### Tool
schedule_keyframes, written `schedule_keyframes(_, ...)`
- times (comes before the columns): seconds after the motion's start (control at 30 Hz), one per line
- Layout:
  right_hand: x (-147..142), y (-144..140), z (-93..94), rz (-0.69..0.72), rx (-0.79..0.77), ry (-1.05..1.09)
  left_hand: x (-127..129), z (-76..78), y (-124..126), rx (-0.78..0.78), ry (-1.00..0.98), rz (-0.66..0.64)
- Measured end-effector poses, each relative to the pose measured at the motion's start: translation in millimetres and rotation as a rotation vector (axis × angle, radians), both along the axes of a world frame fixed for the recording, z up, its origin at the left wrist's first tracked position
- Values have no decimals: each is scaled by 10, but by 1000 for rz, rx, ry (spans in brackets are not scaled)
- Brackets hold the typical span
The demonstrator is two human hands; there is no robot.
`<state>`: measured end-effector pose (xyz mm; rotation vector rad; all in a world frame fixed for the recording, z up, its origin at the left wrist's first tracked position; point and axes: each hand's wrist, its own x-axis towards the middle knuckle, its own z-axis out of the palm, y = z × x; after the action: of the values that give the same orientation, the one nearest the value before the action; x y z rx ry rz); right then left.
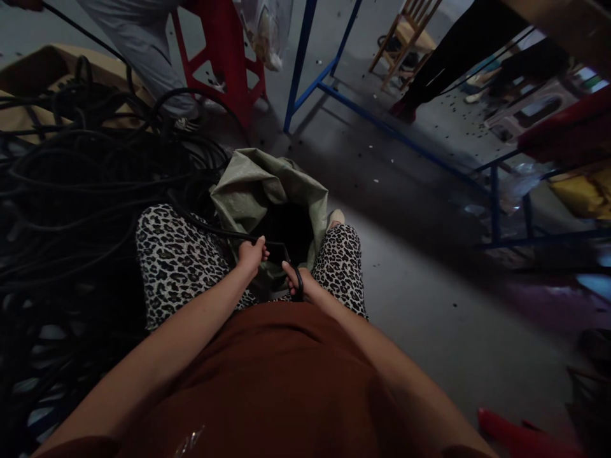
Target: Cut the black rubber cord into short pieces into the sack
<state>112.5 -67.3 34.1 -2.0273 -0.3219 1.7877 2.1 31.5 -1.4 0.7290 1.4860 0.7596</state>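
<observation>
Black cable (214,229), running from the big tangle (71,191) beside the green sack (258,184), stretched over the sack mouth. Pinched by left hand (251,253), looped around clenched right hand (300,283), probably to keep the coil just above the sack.

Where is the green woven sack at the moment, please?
In the head view, the green woven sack sits open on the floor between the person's knees, just beyond both hands, with the black cable pile on its left.

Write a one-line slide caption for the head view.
Both hands, left and right, grip a black cable over a green sack.
</observation>
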Motion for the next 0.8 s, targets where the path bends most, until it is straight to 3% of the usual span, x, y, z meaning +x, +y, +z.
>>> schedule_keyframes(0.2,1,-32,18,50,-7,61,-1,4,30,-5,-23,19)
schedule_keyframes(0.8,29,13,-155,41,1,73,-16,78,-59,-64,-46,-117)
